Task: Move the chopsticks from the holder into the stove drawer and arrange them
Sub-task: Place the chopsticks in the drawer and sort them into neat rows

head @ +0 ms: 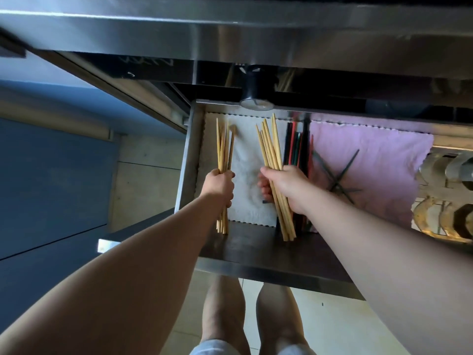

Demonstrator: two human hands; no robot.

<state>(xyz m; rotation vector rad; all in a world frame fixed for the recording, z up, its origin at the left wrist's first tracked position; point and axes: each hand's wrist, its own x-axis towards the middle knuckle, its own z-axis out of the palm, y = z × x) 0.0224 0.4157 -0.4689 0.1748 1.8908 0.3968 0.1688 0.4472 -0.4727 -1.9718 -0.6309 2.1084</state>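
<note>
- Left hand (220, 187): the fingers are wrapped fully round a small bundle of bamboo chopsticks (223, 147), gripping it about mid-length. The sticks lie nearly parallel.
- Right hand (288, 188): the thumb lies across the top and the fingers curl underneath a larger bundle of bamboo chopsticks (270, 146). This bundle fans out at the far end.
- Location: both bundles are over the open stove drawer (188, 155), above the white liner (244, 160) in its left compartment. The frame does not show whether either bundle touches the liner. The holder is not in view.
- Key relation: the long axis of each bundle runs front to back along the drawer. The tapered tips point to the back wall and the butt ends project toward the person past the near edge of the liner.
- Left bundle: it sits just beside the left drawer wall and is aligned with it.
- Right bundle: it tilts slightly, with its tips leaning left. It sits just beside the dark and red chopsticks (294, 147) already laid by the divider.
- Bare liner lies between the two hands.
- Judgement: the next move is a straight lowering and release. The right bundle probably needs squaring first, since its tips are spread.
- Other contents: a pink cloth (371, 160) lines the right compartment, with crossed dark chopsticks (341, 172) lying on it.
</note>
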